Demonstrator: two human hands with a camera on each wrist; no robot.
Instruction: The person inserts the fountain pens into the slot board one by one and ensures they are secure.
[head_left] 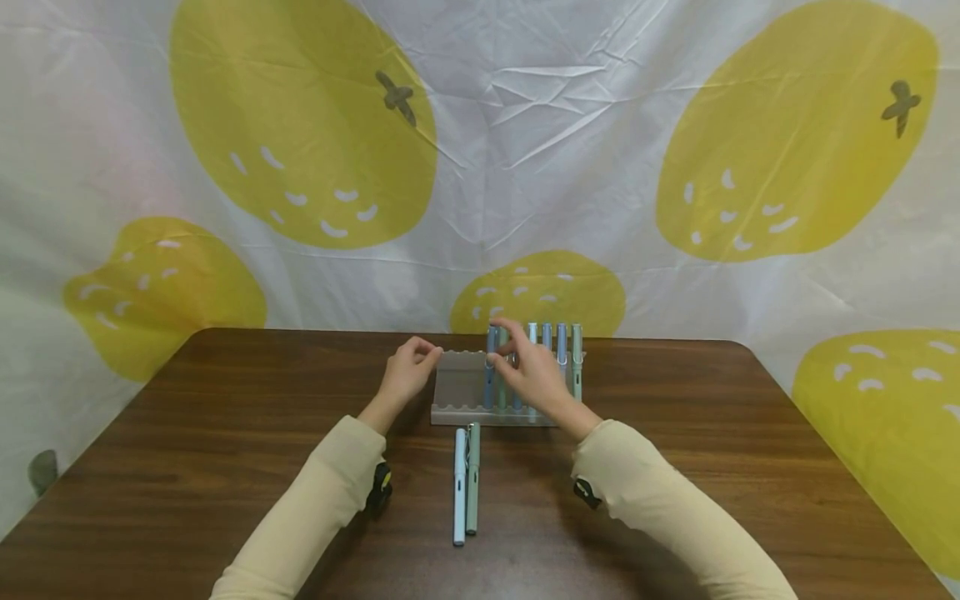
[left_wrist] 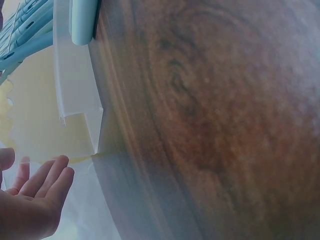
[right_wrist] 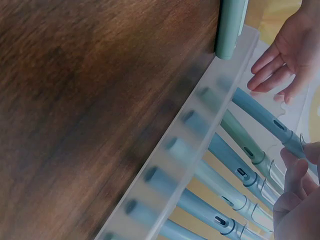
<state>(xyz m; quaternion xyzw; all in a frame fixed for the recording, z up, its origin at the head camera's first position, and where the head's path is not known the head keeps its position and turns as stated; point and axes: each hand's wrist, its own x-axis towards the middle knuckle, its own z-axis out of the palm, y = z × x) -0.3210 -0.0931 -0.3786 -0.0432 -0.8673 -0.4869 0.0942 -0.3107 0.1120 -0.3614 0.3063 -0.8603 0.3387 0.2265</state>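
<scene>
A clear pen rack (head_left: 459, 387) stands on the table, with several blue and green capped pens upright in its right part. My left hand (head_left: 408, 367) pinches the rack's upper left corner between thumb and index finger; in the left wrist view the other fingers (left_wrist: 50, 185) are stretched out. With thumb and index finger my right hand (head_left: 536, 371) holds the cap end of the blue pen (right_wrist: 262, 114), leftmost in the row. That pen's lower end sits in the rack's front ledge (right_wrist: 192, 145). The right hand hides parts of the neighbouring pens.
A pale blue pen (head_left: 459, 487) and a green pen (head_left: 473, 479) lie side by side on the brown wooden table (head_left: 300, 375), just in front of the rack. Behind the table hangs a white cloth (head_left: 540, 167) printed with yellow fruit.
</scene>
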